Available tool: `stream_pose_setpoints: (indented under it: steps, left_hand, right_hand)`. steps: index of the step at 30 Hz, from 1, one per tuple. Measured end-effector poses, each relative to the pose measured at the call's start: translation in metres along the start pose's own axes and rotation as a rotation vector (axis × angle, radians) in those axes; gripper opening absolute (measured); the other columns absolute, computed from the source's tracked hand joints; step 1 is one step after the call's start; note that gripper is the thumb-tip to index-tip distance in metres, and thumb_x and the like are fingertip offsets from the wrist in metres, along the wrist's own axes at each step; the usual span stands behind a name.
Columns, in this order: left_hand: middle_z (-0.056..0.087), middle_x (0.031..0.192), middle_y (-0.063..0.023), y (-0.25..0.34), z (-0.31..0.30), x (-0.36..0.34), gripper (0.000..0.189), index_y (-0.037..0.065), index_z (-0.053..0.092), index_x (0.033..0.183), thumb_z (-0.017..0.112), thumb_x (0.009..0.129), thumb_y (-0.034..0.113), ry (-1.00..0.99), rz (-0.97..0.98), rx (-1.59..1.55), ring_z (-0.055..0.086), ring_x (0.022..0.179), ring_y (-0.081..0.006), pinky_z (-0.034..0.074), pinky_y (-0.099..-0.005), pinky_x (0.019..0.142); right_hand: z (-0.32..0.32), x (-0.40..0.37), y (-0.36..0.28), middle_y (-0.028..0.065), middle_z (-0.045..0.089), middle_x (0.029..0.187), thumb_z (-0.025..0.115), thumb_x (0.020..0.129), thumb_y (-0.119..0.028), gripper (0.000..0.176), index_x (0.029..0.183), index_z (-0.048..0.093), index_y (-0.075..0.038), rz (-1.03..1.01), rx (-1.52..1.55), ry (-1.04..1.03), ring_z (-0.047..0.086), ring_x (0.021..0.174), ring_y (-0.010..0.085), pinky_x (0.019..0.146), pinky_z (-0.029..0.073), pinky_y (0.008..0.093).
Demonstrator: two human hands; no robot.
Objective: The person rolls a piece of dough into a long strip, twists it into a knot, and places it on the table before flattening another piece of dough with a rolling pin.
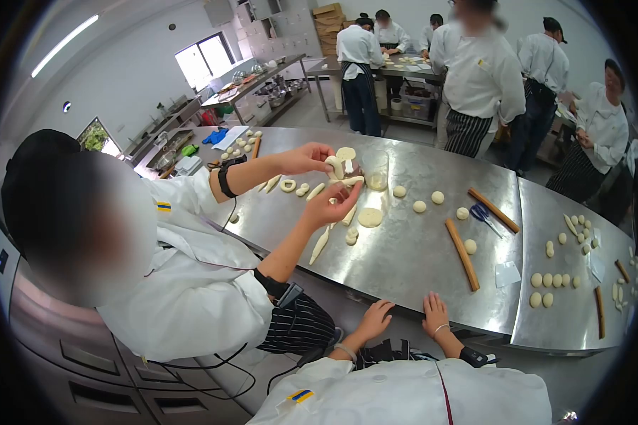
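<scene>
Here the long steel surface (404, 262) curves across the view, and both of the person's hands rest on its near edge. The left hand (372, 319) lies palm down with its fingers loosely spread, holding nothing. The right hand (434, 312) sits just beside it, fingers likewise spread flat and empty. A co-worker (191, 283) in a white coat is to the left of the fingers, pinching a piece of dough (344, 170) between both hands well beyond them. A wooden rolling pin (462, 253) lies just beyond the right fingers, angled away and untouched. A plastic scraper (507, 273) lies right of the pin. Bare steel runs from the left fingers up to a flat dough round (369, 217). A small dough ball (470, 246) rests against the far part of the pin.
</scene>
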State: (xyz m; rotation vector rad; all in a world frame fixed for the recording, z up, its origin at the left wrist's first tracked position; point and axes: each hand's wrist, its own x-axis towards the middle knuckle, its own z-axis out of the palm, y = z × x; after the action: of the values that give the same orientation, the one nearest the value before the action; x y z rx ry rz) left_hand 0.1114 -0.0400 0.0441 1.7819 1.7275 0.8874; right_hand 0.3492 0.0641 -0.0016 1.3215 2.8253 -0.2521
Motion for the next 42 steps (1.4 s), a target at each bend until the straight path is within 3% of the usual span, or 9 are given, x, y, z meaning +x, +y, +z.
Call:
stream_pose_setpoints:
  steps: [7,16,42]
  left_hand:
    - [0.043,0.142,-0.0166,-0.023,0.017,0.016,0.054,0.009,0.048,0.134,0.065,0.083,0.017,-0.085,0.002,0.259,0.040,0.133,-0.0349,0.035,-0.0480,0.106]
    - [0.036,0.148,-0.0168,-0.022,0.025,0.016,0.058,0.007,0.045,0.137,0.065,0.083,0.014,-0.213,-0.067,0.360,0.032,0.139,-0.0361,0.030,-0.0492,0.112]
    - [0.036,0.147,-0.0177,-0.017,0.022,0.010,0.062,0.005,0.045,0.136,0.065,0.077,0.006,-0.157,0.010,0.407,0.033,0.138,-0.0361,0.032,-0.0454,0.111]
  right_hand:
    - [-0.012,-0.001,-0.003,0.0167,0.018,0.157,0.073,0.076,-0.023,0.087,0.148,0.027,-0.006,0.018,0.007,-0.081,0.017,0.146,0.0327,0.117,0.019,0.0458]
    - [-0.017,-0.004,-0.002,0.0172,0.018,0.157,0.073,0.076,-0.022,0.087,0.148,0.026,-0.007,-0.012,0.027,-0.095,0.016,0.146,0.0333,0.117,0.019,0.0463]
    - [-0.016,-0.002,-0.003,0.0167,0.015,0.158,0.073,0.075,-0.021,0.088,0.148,0.026,-0.006,-0.008,0.015,-0.097,0.015,0.146,0.0332,0.116,0.020,0.0458]
